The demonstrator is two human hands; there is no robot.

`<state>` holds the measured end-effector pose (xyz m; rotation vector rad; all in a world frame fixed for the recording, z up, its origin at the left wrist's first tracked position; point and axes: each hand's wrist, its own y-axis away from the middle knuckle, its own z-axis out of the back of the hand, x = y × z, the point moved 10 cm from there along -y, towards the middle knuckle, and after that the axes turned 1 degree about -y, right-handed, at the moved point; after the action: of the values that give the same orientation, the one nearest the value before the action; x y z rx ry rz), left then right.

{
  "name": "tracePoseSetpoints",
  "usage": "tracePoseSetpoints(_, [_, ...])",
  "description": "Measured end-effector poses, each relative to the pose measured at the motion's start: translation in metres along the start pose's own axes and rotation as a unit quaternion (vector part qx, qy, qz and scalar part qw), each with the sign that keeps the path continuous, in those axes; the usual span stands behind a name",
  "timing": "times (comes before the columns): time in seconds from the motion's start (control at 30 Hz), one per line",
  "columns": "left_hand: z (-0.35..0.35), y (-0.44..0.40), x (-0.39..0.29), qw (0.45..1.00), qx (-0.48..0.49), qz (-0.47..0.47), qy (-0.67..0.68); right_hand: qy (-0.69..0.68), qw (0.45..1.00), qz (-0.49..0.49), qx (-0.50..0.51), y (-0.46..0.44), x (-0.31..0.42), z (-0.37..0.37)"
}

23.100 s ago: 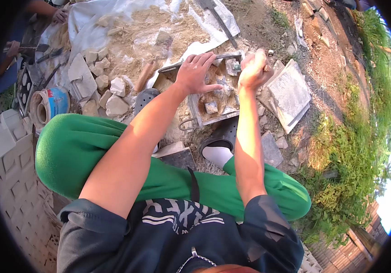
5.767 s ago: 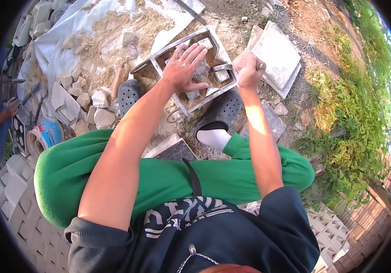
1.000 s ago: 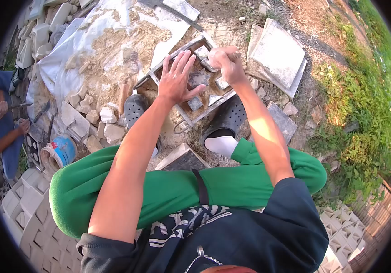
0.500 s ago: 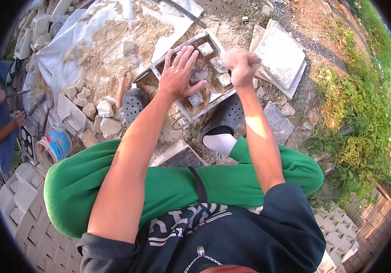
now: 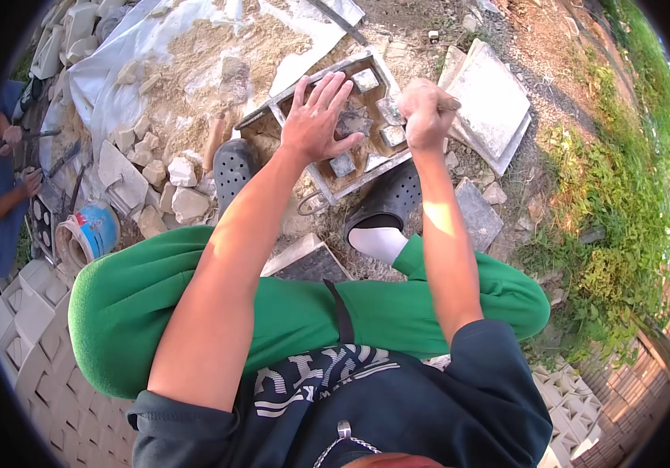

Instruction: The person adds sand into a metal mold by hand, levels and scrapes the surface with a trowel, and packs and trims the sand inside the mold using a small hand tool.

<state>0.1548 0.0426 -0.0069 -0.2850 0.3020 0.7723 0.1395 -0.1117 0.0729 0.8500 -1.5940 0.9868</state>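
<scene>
A rectangular mold frame (image 5: 367, 178) lies on the ground between my feet, with several pale-topped blocks (image 5: 365, 79) set inside it. My left hand (image 5: 319, 117) is open, palm down and fingers spread, over the left part of the frame; whether it presses on anything inside is hidden. At the frame's right side my right hand (image 5: 426, 117) is closed in a fist. A small brownish end pokes out on its right, and a greyish flat piece shows at its left; I cannot tell what it grips.
Stacked flat slabs (image 5: 491, 101) lie to the right of the frame. A white sheet (image 5: 109, 86) bears sandy material, with broken stones (image 5: 188, 203) near it. A blue bucket (image 5: 95, 230) stands left. Another person's hands (image 5: 11, 139) hold a tool at far left.
The view has shifted a little, so the frame and both hands appear slightly farther right. Against the frame, both hands keep nearly the same places.
</scene>
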Motion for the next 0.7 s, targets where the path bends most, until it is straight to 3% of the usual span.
tracePoseSetpoints(0.07, [0.002,-0.005,0.001,1.0,-0.004,-0.004,-0.002,-0.032,0.995,0.02,-0.092,0.006,0.006,0.013])
tracePoseSetpoints(0.17, [0.001,-0.004,0.0,1.0,-0.005,-0.007,-0.001,0.044,0.995,0.0,-0.088,0.002,-0.02,0.002])
tracePoseSetpoints(0.3, [0.001,-0.004,0.002,1.0,0.006,0.002,-0.001,-0.075,0.973,0.035,-0.214,-0.002,0.006,0.023])
tracePoseSetpoints(0.33, [0.0,-0.005,0.003,1.0,0.011,0.002,-0.009,-0.014,0.973,0.108,-0.202,-0.005,0.007,0.017])
tracePoseSetpoints(0.37, [-0.003,-0.004,0.002,1.0,0.019,-0.002,-0.013,0.025,0.985,-0.002,-0.17,-0.011,-0.025,0.015])
tracePoseSetpoints(0.43, [-0.002,-0.005,0.002,1.0,0.017,0.003,-0.003,-0.032,0.986,-0.021,-0.165,-0.026,-0.012,0.009])
tracePoseSetpoints(0.53, [0.0,-0.005,0.005,1.0,0.017,0.011,0.001,-0.03,0.97,0.04,-0.239,-0.02,0.0,0.02])
tracePoseSetpoints(0.57, [-0.001,-0.003,0.003,1.0,0.023,0.007,-0.003,0.041,0.973,0.067,-0.216,-0.02,-0.01,0.013])
tracePoseSetpoints(0.63, [-0.001,-0.004,0.003,1.0,0.024,0.006,0.001,0.006,0.976,-0.071,-0.205,-0.029,-0.03,0.006])
tracePoseSetpoints(0.7, [0.0,-0.002,0.004,1.0,0.025,0.013,-0.001,-0.023,0.986,-0.042,-0.161,-0.03,-0.008,0.004])
